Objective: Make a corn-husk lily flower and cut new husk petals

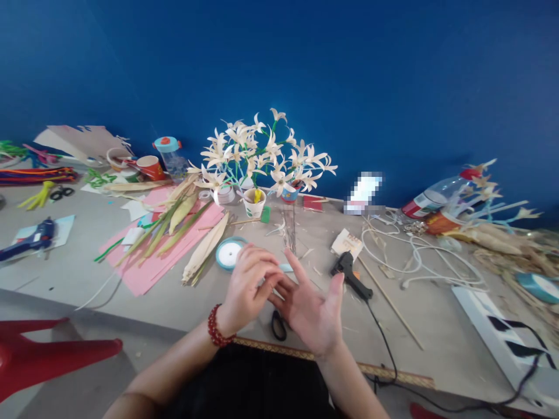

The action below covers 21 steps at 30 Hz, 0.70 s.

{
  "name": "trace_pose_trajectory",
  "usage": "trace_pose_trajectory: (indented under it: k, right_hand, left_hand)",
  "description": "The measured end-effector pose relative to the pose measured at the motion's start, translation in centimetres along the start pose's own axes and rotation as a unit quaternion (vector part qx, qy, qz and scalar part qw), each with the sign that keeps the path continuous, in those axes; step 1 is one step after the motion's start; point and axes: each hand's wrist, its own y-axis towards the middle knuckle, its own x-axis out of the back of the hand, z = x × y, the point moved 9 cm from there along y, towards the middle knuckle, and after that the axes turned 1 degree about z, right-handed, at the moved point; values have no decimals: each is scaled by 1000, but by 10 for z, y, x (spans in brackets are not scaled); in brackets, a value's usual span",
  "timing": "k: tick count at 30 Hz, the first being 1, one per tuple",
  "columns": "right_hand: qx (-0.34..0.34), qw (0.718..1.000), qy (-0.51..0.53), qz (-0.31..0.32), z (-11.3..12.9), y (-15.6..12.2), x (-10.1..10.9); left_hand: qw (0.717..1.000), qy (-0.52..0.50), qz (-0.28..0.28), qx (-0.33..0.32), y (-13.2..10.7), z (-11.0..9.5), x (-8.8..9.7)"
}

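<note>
My left hand point(248, 282), with a red bead bracelet point(213, 329) at its wrist, has its fingers and thumb drawn together at the fingertips of my right hand point(312, 311). Whether something small lies in that pinch is hidden. The right palm is turned up, with thumb and index finger stretched apart and the other fingers bent towards the left hand. Just below the hands show black scissors handles point(278, 326). A roll of blue ribbon point(227, 254) lies behind my left hand. To the right of my right hand is a black glue gun point(351, 274).
White husk flowers point(266, 151) stand in cups at the back. On the left lie pink sheets point(144, 267) under dried husks point(174, 233), and a blue glue gun point(37, 238). A wooden stick point(393, 305), white cord point(414, 256) and a power strip point(493, 337) occupy the right.
</note>
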Motion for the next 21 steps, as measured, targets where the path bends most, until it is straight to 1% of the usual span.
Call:
trace_pose_trajectory:
  k: [3,7,9,12,14,15,16,18,20,21]
  right_hand:
    - [-3,1000,-10,-8,-2,-1,1]
    - [4,1000,-10,-15,0,-3,3]
    - [2,1000,-14,-17,0,-4,4]
    - [-11,1000,-12,-9,-4,-4,2]
    - [-15,1000,-4,7,-5,-4,-3]
    - [-13,1000,1,16,-5,-4,-5]
    - [-10,1000,5,23,-4,-3,-6]
    - [-4,999,11,31,-2,-3,-7]
    - [1,999,13,30,0,-2,-5]
    - [3,1000,11,27,2,-2,-4]
  left_hand:
    - [998,29,42,-22,0,-9,-13]
    - [996,38,75,-31,-4,-13,-25]
    - [996,24,79,-28,-7,-12,-27]
    - [997,-31,65,-15,-10,-8,-24]
    - [995,-92,29,16,-9,1,-16]
    - [991,-128,-2,42,-7,9,-9]
    - [983,-164,-38,73,-7,18,-1]
    - [958,-228,-114,129,-7,38,15]
    - [938,-262,-167,153,-9,51,30]
    - [934,-266,-181,153,-11,54,36]
